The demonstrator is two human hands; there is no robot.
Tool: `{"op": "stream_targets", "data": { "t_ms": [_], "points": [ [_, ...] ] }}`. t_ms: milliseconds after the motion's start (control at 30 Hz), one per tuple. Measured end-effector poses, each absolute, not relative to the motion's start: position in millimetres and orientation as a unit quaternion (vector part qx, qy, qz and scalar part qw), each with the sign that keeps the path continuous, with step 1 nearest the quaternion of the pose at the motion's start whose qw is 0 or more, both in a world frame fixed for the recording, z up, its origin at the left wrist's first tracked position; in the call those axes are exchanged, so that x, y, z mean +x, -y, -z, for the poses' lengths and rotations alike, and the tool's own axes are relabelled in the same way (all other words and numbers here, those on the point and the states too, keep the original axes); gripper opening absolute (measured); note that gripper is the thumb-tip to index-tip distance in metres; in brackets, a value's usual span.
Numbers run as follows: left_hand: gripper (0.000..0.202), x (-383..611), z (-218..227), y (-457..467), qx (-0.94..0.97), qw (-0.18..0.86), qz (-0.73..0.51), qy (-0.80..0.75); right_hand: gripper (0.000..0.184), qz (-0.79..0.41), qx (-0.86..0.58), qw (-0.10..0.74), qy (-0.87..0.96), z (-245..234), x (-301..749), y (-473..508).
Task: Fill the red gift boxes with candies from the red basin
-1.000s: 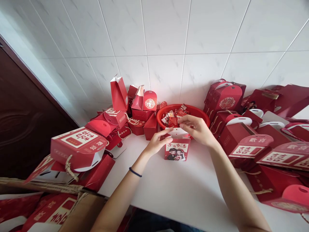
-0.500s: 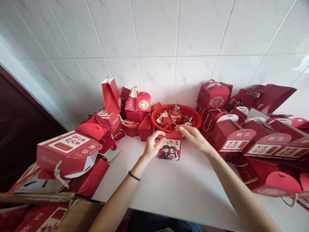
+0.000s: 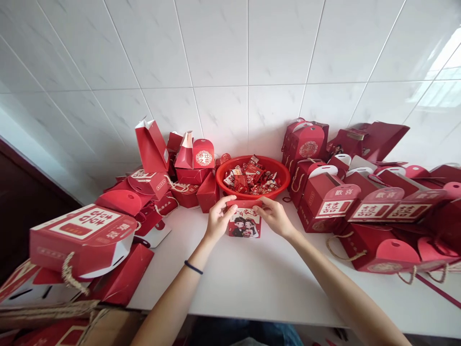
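A small red and cream gift box [image 3: 245,226], printed with a cartoon bride and groom, stands on the white table just in front of me. My left hand [image 3: 219,217] pinches its upper left corner between thumb and fingers. At the upper right corner, my right hand [image 3: 275,215] grips the box the same way. The red top edge of the box spans between both thumbs. Right behind it sits a red plastic basin [image 3: 220,185] holding many small wrapped packets [image 3: 252,175], mostly red and white.
Red gift boxes with rope handles [image 3: 81,228] pile up on the left, beside a cardboard carton [image 3: 111,327]. More red boxes [image 3: 333,199] are stacked along the right. A tiled wall [image 3: 219,48] rises behind the white table [image 3: 252,283].
My right hand has come down from the basin's front rim to the box's upper right corner. My left hand still holds the left corner. The view has shifted slightly right.
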State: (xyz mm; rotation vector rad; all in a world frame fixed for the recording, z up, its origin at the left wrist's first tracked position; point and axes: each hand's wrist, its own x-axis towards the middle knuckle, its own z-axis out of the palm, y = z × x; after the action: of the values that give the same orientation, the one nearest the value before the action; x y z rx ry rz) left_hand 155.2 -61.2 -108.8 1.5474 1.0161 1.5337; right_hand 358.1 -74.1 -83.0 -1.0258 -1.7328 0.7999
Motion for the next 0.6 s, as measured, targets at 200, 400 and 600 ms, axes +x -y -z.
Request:
{"op": "stream_targets", "data": {
  "t_ms": [200, 400, 600],
  "points": [
    [0.046, 152.3, 106.1, 66.2, 0.577, 0.387, -0.61, -0.381, 0.03, -0.277, -0.426, 0.464, 0.726, 75.8, 361.7, 89.9],
    [0.038, 148.4, 101.5, 63.9, 0.48, 0.457, -0.664, -0.347, 0.028, -0.183, -0.424, 0.492, 0.738, 20.1, 381.9, 145.3],
    [0.038, 145.6, 100.9, 60.0, 0.488, 0.458, -0.64, -0.377, 0.023, 0.047, -0.472, 0.669, 0.573, -54.0, 455.3, 176.3]
  ]
}}
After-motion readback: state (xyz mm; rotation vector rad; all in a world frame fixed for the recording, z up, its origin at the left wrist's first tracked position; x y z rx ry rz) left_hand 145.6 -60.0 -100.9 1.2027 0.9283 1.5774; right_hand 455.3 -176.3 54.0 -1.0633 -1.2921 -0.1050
